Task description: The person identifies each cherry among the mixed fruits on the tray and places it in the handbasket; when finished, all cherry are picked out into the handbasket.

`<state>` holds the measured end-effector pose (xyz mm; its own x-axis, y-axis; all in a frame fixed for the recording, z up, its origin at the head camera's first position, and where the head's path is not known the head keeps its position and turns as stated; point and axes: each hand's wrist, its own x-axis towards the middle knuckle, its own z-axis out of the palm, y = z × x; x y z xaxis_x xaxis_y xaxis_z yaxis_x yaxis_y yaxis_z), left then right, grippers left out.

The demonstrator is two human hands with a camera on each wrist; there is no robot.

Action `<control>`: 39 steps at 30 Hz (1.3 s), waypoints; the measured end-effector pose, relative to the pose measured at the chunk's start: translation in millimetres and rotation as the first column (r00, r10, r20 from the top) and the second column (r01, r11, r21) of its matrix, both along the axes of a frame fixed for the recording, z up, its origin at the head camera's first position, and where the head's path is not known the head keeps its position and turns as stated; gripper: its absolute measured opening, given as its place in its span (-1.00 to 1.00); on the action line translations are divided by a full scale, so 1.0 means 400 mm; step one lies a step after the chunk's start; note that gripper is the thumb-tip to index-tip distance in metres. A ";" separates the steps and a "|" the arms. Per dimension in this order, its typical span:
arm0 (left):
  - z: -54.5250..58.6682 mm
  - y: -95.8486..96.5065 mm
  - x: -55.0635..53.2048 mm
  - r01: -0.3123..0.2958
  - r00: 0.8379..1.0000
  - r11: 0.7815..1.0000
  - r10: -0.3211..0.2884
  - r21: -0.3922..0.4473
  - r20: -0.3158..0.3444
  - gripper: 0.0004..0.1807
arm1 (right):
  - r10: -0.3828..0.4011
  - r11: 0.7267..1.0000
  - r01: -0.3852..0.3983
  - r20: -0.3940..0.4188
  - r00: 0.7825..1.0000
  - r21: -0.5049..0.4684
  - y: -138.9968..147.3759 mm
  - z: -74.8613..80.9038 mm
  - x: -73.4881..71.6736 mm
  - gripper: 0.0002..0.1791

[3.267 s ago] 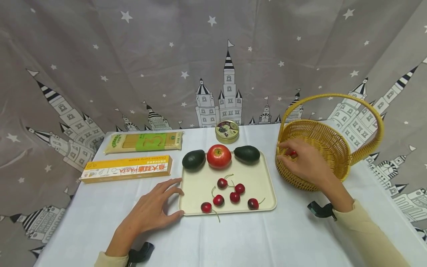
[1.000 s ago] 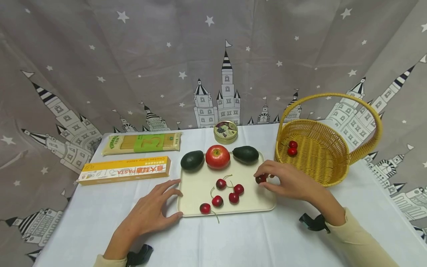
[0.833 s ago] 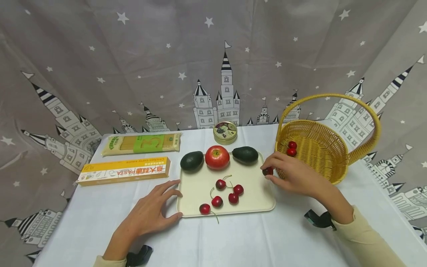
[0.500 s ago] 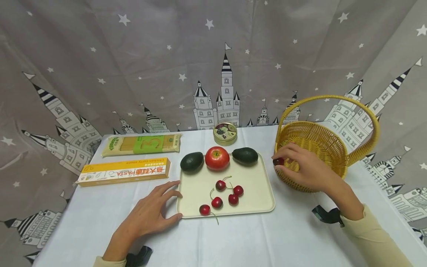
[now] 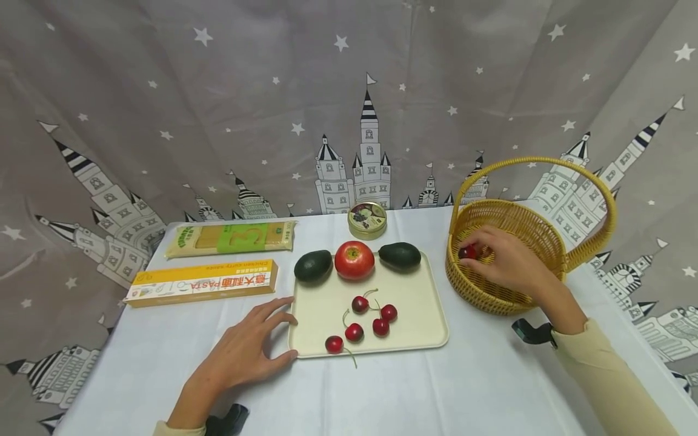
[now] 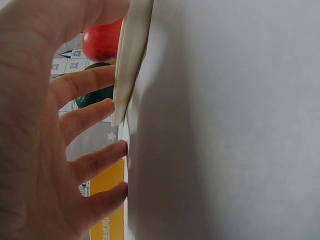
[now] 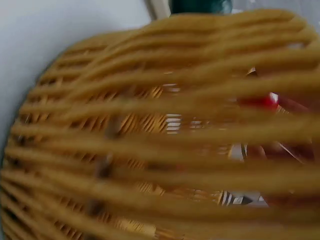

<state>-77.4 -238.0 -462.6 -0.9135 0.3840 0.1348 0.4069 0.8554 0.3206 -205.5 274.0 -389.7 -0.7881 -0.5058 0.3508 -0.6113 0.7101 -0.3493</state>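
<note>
My right hand [image 5: 507,263] pinches a dark red cherry [image 5: 466,252] between thumb and fingers, inside the near-left part of the yellow wicker basket [image 5: 480,298]. Blurred basket weave fills most of the right wrist view, with a bit of red cherry [image 7: 270,101] showing through it. The hand covers much of the basket's floor. My left hand [image 5: 240,351] has its fingers spread, and some fingertips touch the left edge of the cream tray [image 5: 417,312]. Several stemmed cherries [image 5: 360,304] lie on that tray, below a red apple [image 5: 354,260] flanked by two dark green avocados [image 5: 313,266].
Behind the tray stands a round tin [image 5: 367,220]. To the left lie a bag of dry noodles [image 5: 231,238] and a yellow-and-white pasta box [image 5: 202,283]. The basket's tall handle [image 5: 537,160] arches above it. A grey castle-print curtain [image 5: 245,91] hangs behind the table.
After an earlier reach into the basket, my right hand took a cherry off the tray's right side and carried it right into the basket. My left hand stays at the tray's edge.
</note>
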 end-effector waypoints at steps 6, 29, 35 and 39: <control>0.001 0.003 0.001 0.004 1.000 1.000 -0.004 0.003 -0.011 -0.52 | -0.041 0.999 0.040 0.035 0.999 0.030 0.024 -0.033 -0.026 -0.67; -0.006 0.000 -0.001 -0.007 1.000 1.000 0.007 -0.009 0.003 -0.51 | -0.186 0.971 0.161 0.129 0.974 0.179 0.054 -0.091 -0.070 -0.66; -0.003 0.001 -0.002 -0.009 1.000 1.000 0.009 -0.010 0.008 -0.51 | -0.189 0.967 0.161 0.134 0.973 0.197 0.051 -0.094 -0.068 -0.66; -0.002 0.002 -0.001 -0.011 1.000 1.000 0.012 -0.012 0.011 -0.51 | -0.207 0.963 0.172 0.157 0.966 0.209 0.051 -0.094 -0.068 -0.66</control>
<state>-77.9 -237.4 -463.4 -0.9192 0.3749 0.1201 0.3934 0.8638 0.3148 -232.6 294.6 -427.3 -0.9162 -0.3854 0.1095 -0.4004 0.8711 -0.2845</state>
